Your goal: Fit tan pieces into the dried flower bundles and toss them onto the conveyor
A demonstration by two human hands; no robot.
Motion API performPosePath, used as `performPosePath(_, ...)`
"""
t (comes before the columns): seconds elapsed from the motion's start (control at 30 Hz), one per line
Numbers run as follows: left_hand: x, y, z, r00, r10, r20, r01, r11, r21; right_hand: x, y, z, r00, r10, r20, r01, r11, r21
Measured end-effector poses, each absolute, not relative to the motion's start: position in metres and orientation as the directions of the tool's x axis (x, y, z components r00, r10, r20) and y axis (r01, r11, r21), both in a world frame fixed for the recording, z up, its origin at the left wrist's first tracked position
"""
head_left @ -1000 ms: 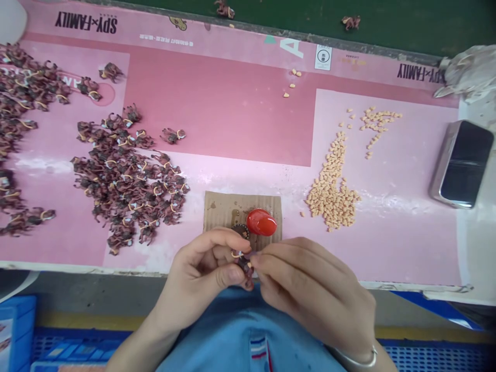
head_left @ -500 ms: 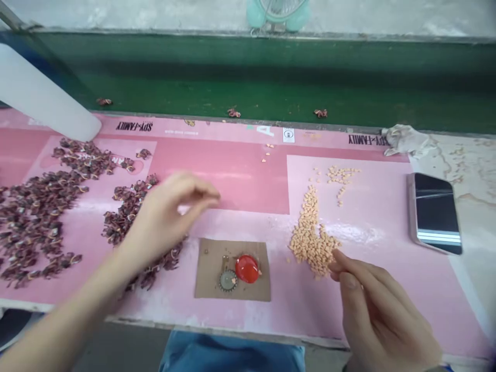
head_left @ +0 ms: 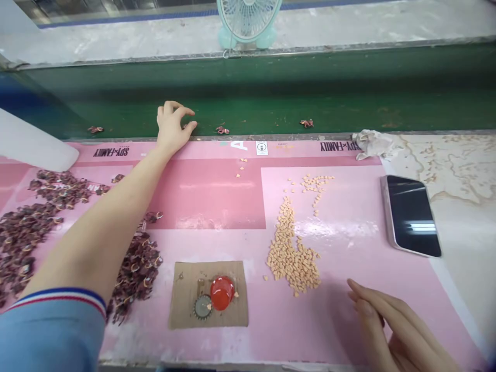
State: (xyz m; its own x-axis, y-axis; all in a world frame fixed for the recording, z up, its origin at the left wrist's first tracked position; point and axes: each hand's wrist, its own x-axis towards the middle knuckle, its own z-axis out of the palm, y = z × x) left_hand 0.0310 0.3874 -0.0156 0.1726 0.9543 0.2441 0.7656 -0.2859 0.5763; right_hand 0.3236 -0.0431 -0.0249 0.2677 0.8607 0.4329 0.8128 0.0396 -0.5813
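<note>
My left hand (head_left: 174, 126) reaches over the green belt (head_left: 256, 103), thumb and fingers apart. A small dark reddish piece (head_left: 186, 125) shows between or just behind its fingertips; I cannot tell whether they touch it. My right hand (head_left: 399, 325) hovers at the lower right, thumb pressed near the fingers; anything pinched there is hidden. Left of it lies a pile of small tan, kernel-like bits (head_left: 294, 258). On a brown cardboard square (head_left: 182, 315) sit a red round cap (head_left: 222, 293) and a grey toothed disc (head_left: 202, 307), each with a tan bit at its edge.
Dark reddish knotted pieces (head_left: 141, 268) lie heaped at left, partly behind my left arm. A phone (head_left: 413, 214) and crumpled tissue (head_left: 375, 144) are at right. A whitish cylinder (head_left: 34, 142) leans in at left. A mint fan (head_left: 250, 20) stands on the back ledge.
My left hand has moved from above the table out over the belt, and its fingers have parted. My right hand has drawn back from the tan pile. The camera view has shifted.
</note>
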Motion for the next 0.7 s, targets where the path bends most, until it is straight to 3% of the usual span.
performPosePath(0.13, 0.078, 0.370, -0.015, 0.403, 0.906, 0.131, 0.784, -0.416, 0.461, 0.331, -0.030, -0.027, 0.192, 0.867, 0.460, 0.868, 0.069, -0.492)
performPosePath(0.3, 0.114, 0.347, 0.008, 0.456, 0.890, 0.015, 0.792, -0.413, 0.450, 0.334, -0.027, -0.035, 0.104, 0.893, 0.438, 0.937, 0.060, -0.344)
performPosePath(0.43, 0.110, 0.337, 0.029, 0.436, 0.900, 0.014, 0.811, -0.399, 0.428, 0.332, -0.029, -0.037, 0.079, 0.911, 0.405, 0.942, 0.064, -0.328)
performPosePath(0.6, 0.083, 0.312, 0.044, 0.346, 0.927, 0.148, 0.819, -0.375, 0.434, 0.328, -0.026, -0.034, 0.000, 0.918, 0.396, 0.937, 0.138, -0.321)
performPosePath(0.7, 0.052, 0.280, 0.049, 0.272, 0.946, 0.174, 0.804, -0.323, 0.499, 0.328, -0.023, -0.029, -0.065, 0.908, 0.414, 0.941, 0.193, -0.276)
